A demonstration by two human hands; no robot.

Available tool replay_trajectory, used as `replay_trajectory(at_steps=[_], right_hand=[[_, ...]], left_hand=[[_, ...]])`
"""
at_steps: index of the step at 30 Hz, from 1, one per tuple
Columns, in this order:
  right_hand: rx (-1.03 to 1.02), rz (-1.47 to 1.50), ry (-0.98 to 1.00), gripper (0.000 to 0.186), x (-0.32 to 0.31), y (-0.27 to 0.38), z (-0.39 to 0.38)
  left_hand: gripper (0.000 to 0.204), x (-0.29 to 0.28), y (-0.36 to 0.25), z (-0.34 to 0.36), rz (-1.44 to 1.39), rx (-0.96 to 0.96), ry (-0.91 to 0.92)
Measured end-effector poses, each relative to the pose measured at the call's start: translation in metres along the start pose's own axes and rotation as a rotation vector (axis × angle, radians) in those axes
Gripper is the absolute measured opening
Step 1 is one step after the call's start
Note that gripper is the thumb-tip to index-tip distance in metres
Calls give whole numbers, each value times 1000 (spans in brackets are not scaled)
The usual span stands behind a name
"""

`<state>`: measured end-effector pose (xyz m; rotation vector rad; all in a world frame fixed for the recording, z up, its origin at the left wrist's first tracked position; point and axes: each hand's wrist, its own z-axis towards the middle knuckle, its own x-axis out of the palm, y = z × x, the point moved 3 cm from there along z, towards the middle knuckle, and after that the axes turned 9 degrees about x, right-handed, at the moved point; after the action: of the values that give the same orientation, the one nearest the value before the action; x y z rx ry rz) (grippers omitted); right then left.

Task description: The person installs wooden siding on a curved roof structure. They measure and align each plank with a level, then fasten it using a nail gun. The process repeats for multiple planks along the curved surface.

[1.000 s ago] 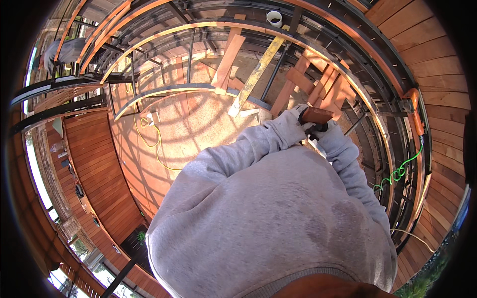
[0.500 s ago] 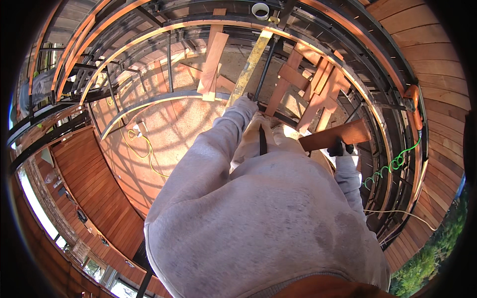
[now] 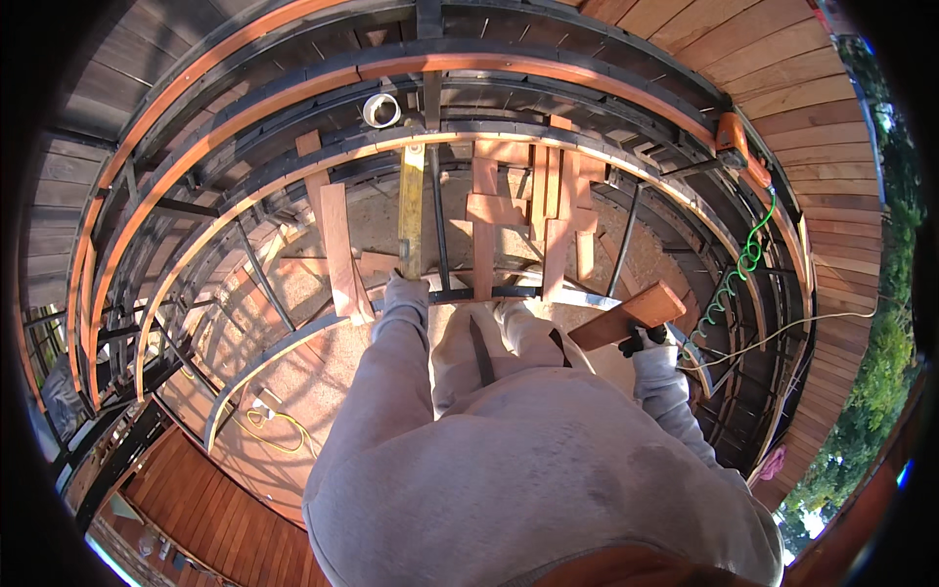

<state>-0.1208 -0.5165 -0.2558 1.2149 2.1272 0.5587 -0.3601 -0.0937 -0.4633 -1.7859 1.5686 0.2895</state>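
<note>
My right hand (image 3: 644, 339), in a black glove, is closed round the near edge of a short reddish wooden board (image 3: 653, 305), held tilted to the right of my legs. My left hand (image 3: 397, 276) is at the near end of a long, worn yellow spirit level (image 3: 411, 210). The sleeve hides most of its fingers, so their grip does not show. The level's far end lies at the curved wooden-edged rail (image 3: 489, 138). Just left of it leans a long pale board (image 3: 337, 245).
Several loose boards (image 3: 497, 209) lie across the frame ahead. A white bucket (image 3: 380, 111) stands beyond the level. An orange power tool (image 3: 734, 142) with a green coiled hose (image 3: 749, 256) rests on the upper right tier. A yellow cord (image 3: 269, 421) lies at left.
My view has turned and shifted, so the level now points almost straight ahead. My left hand has come to the level's near end. The right hand still holds the board, turned somewhat.
</note>
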Motion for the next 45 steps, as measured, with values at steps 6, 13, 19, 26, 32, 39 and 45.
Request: replay_trajectory(at_steps=[6, 13, 19, 26, 32, 39, 45], right_hand=[[-284, 286, 155, 23, 31, 73, 12], [-657, 271, 161, 18, 48, 282, -28], [-998, 224, 177, 21, 64, 407, 8], [-1084, -278, -149, 40, 156, 510, 76], [-961, -493, -249, 48, 206, 543, 85], [-922, -578, -318, 59, 212, 557, 88], [-925, -837, -463, 71, 213, 574, 68]], left_hand=[[62, 5, 91, -112, 172, -18, -64], [59, -5, 116, -185, -149, 116, -163], [57, -35, 77, -206, -479, 306, -307], [35, -90, -19, -206, -882, 708, -677], [37, -111, -39, -222, -885, 605, -756], [46, -103, -44, -205, -1163, 624, -640], [45, -120, -62, -173, -875, 663, -631]])
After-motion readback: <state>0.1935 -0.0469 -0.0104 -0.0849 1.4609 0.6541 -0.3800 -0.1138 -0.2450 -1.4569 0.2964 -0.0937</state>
